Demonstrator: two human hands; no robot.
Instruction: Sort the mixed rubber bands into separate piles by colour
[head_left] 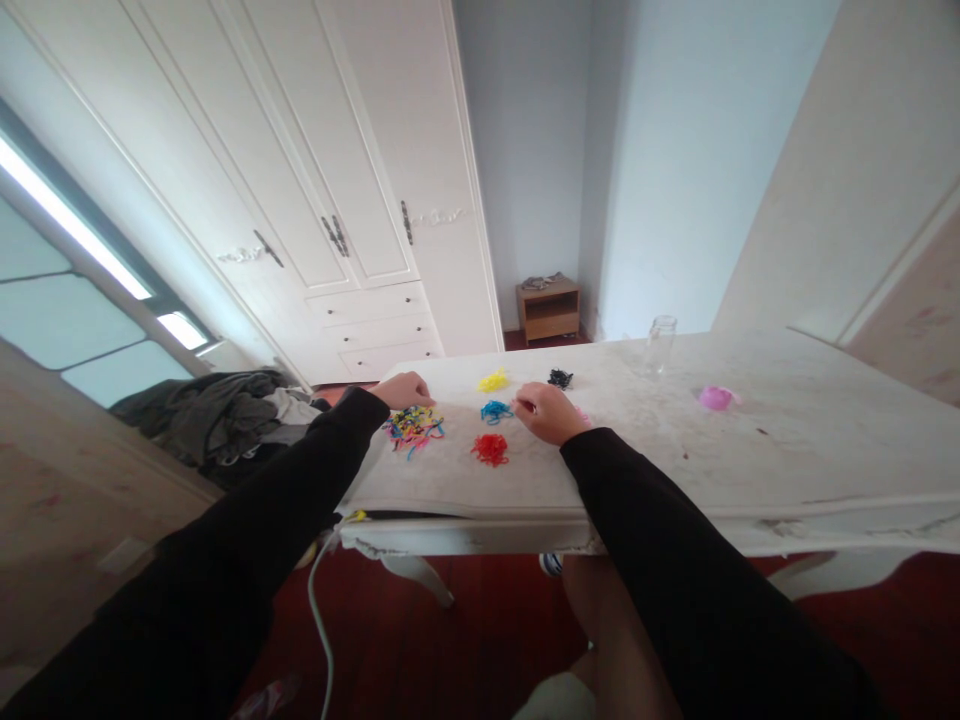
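Observation:
My left hand (405, 390) is at the far edge of a mixed pile of thin coloured bands (414, 430), its fingers curled and pointing down. Anything between those fingertips is too small to make out. Beside a small blue pile (495, 412), my right hand (546, 412) has its fingers drawn together in a pinch; what they hold, if anything, does not show. A yellow pile (493, 380) and a black pile (560, 378) lie farther back. Nearer me is a red pile (490, 449). Partly behind my right hand, a pink pile (583, 415) peeks out.
On the right of the white table (795, 440) stand a clear glass jar (660, 346) and a pink-purple object (716, 398). A white cable (322, 610) hangs off the front left corner. Dark clothes (225, 415) are heaped at left, near a white wardrobe (360, 240).

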